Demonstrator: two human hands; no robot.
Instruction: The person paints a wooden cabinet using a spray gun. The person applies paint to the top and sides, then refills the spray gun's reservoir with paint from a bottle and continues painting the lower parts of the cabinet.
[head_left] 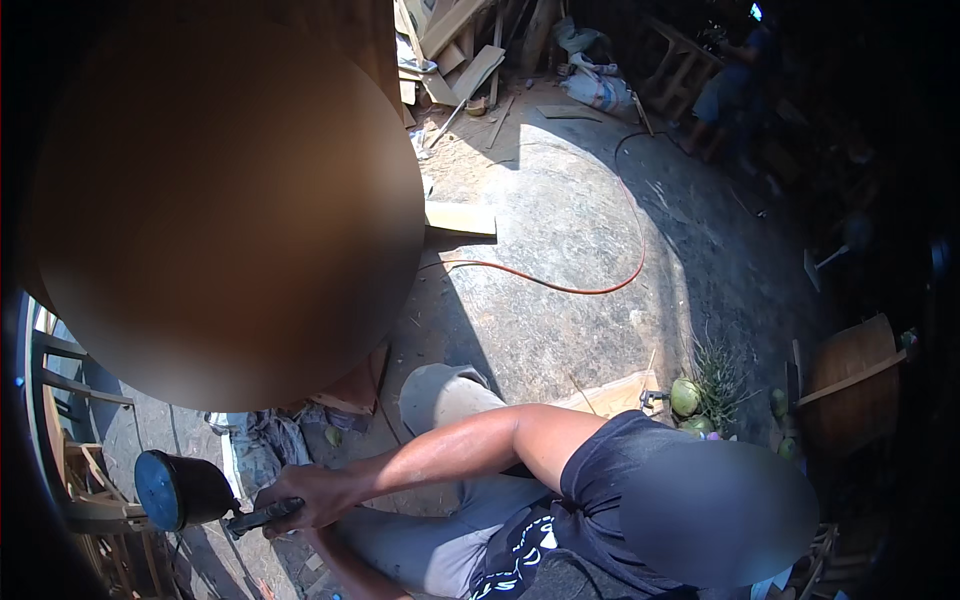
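Note:
My right hand (310, 493) is closed round the dark handle of a tool that looks like a spray gun (262, 517). A round black cup (188, 490) with a dark bluish lid sits at the tool's left end, tilted toward the left. From the lower edge my left forearm (350, 570) reaches up to the same spot. The fingers of my left hand are hidden behind the right hand and the tool, so its grip cannot be made out. Above the hands, a large blurred brown shape (230, 200) fills the upper left; its kind cannot be told.
A red hose (590, 291) curves over the grey floor. Wood scraps (455, 60) and a white sack (600, 88) lie at the back. Green coconuts (685, 396) lie on the right near a brown wooden drum (855, 375). Another person (730, 85) is in the shade. Wooden frames (75, 380) stand left.

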